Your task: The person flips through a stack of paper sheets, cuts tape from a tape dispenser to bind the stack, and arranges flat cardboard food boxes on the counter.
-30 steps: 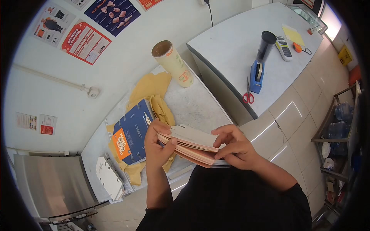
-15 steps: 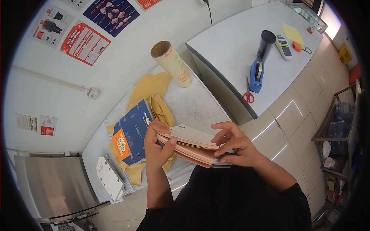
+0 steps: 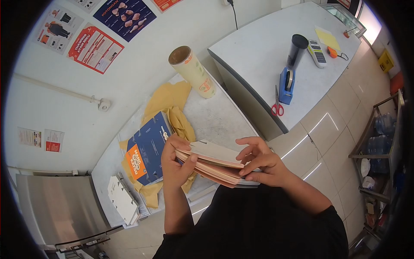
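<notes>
A stack of flat, folded cardboard pieces (image 3: 215, 154) is held in front of my body, white on its top face with pinkish-brown edges. My left hand (image 3: 177, 160) is closed round the stack's left end, its thumb across the near edge. At the right end, my right hand (image 3: 263, 164) has its thumb and index finger on the layers' edges, while the other fingers are raised and bent. The layers fan slightly apart there. Left of my left hand, blue-and-orange printed flat boxes (image 3: 148, 144) lie on torn brown paper (image 3: 166, 97).
White flat boxes (image 3: 122, 199) lie at the table's near left corner. A tall cardboard tube (image 3: 196, 77) stands at the back of the table (image 3: 211, 112). The neighbouring counter (image 3: 254, 47) bears red-handled scissors (image 3: 277, 103), a blue tape dispenser (image 3: 286, 88) and a dark cup (image 3: 297, 52).
Almost nothing differs. The fingers of my right hand have shifted very slightly at the stack's edge; my left hand keeps its hold.
</notes>
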### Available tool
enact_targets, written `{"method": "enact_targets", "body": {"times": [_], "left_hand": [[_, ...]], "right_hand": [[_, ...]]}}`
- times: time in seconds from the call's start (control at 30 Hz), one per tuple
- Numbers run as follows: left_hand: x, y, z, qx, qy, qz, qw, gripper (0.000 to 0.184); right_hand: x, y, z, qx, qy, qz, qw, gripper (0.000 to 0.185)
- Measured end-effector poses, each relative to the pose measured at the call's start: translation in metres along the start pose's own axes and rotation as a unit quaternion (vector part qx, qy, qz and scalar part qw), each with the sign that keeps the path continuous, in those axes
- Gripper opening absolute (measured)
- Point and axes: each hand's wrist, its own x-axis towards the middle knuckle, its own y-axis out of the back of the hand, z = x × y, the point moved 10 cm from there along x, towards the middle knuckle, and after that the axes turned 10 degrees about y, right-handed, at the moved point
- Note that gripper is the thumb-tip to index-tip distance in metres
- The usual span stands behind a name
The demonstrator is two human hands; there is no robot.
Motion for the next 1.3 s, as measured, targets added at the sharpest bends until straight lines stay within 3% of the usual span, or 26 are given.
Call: {"method": "enact_targets", "body": {"times": [0.33,0.57,0.7,0.77,0.8,0.87,0.9,1.0,1.13,1.3], "left_hand": [[0.000,0.000,0.000,0.010,-0.003,-0.002,1.000,0.031],[0.000,-0.001,0.000,0.005,0.007,-0.006,1.000,0.032],[0.000,0.003,-0.005,0.035,-0.006,0.000,0.999,0.035],[-0.004,0.003,-0.003,0.117,-0.054,0.009,0.992,0.038],[-0.004,0.001,0.004,0.062,-0.025,0.031,0.997,0.039],[0.002,0.002,0.014,0.136,-0.035,0.033,0.990,0.036],[0.005,0.002,0.008,0.095,-0.034,0.038,0.994,0.034],[0.011,-0.001,0.012,0.154,-0.123,0.089,0.976,0.035],[0.019,-0.001,0.014,0.142,-0.094,0.092,0.981,0.033],[0.018,-0.004,0.019,0.122,-0.108,0.105,0.981,0.031]], "right_hand": [[-0.001,0.002,-0.003,-0.021,0.007,0.016,1.000,0.021],[0.001,0.006,-0.010,-0.109,0.033,0.032,0.993,0.025],[0.001,0.004,-0.026,-0.277,0.078,0.014,0.957,0.028],[0.005,-0.003,-0.042,-0.366,0.107,0.002,0.924,0.030],[0.001,-0.001,-0.041,-0.364,0.112,0.020,0.924,0.029],[0.002,-0.005,-0.045,-0.436,0.122,0.001,0.892,0.024],[0.003,-0.004,-0.047,-0.469,0.118,-0.004,0.875,0.021],[0.008,0.001,-0.046,-0.503,0.103,-0.018,0.858,0.018],[0.029,-0.009,-0.062,-0.515,0.133,-0.074,0.844,0.025],[0.042,-0.008,-0.066,-0.533,0.127,-0.086,0.832,0.015]]}}
